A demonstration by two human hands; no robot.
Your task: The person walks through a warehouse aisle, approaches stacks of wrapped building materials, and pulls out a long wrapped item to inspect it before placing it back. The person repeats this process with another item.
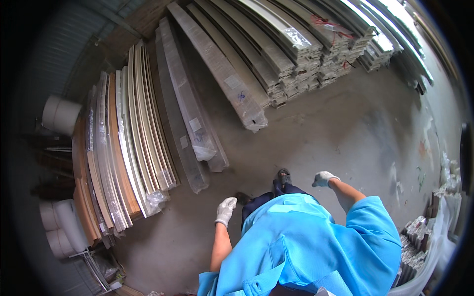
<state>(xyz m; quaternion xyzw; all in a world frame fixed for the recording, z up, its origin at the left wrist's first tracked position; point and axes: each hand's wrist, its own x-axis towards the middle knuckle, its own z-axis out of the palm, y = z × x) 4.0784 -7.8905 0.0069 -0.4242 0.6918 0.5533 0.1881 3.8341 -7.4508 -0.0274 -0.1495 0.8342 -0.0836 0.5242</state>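
My left hand (226, 211), in a pale work glove, hangs free beside my body with its fingers loosely extended. Nothing shows in it. On the other side, my right hand (323, 178), also gloved, is held out from my body, loosely open and holding nothing. Both hands are over the floor, apart from any stack. Nearest to my left hand are long plastic-wrapped bundles of strips (195, 126) lying on the floor. Ahead lies another long wrapped bundle (237, 93) with a white label and blue handwriting.
Wrapped profiles (296, 44) are piled high at the far side, some with red ties. Brown and cream panels (140, 128) lie stacked at the left, near white rolls (61, 114). More strips (414, 246) and plastic film (437, 251) border the right. Grey floor (306, 133) lies between.
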